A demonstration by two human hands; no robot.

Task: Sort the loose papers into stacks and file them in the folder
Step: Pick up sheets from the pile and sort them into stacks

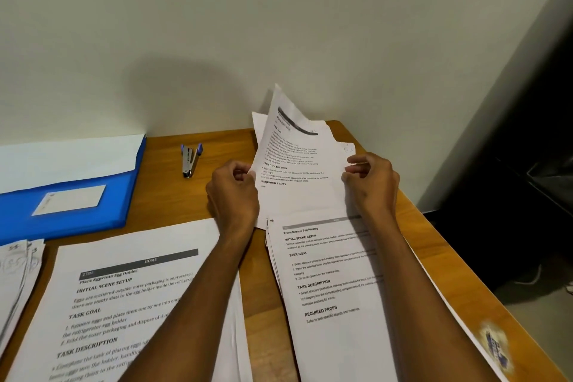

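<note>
Pinching opposite edges, the left hand (233,192) and right hand (370,183) hold a few loose papers (297,161) tilted up between them, above the stacks (328,282) on the bench (173,189), the blue folder (66,195) well left.

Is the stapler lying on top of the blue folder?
No. The stapler lies on the bare wooden table, apart from the blue folder to its left.

Blue plastic folder (66,195) far left on brown wooden table (167,189); blue-handled metal stapler (190,161) right of it. White printed paper stack (124,313) near left, second printed stack (335,288) near right. Lifted printed sheets (297,158) behind right stack, between hands.
</note>
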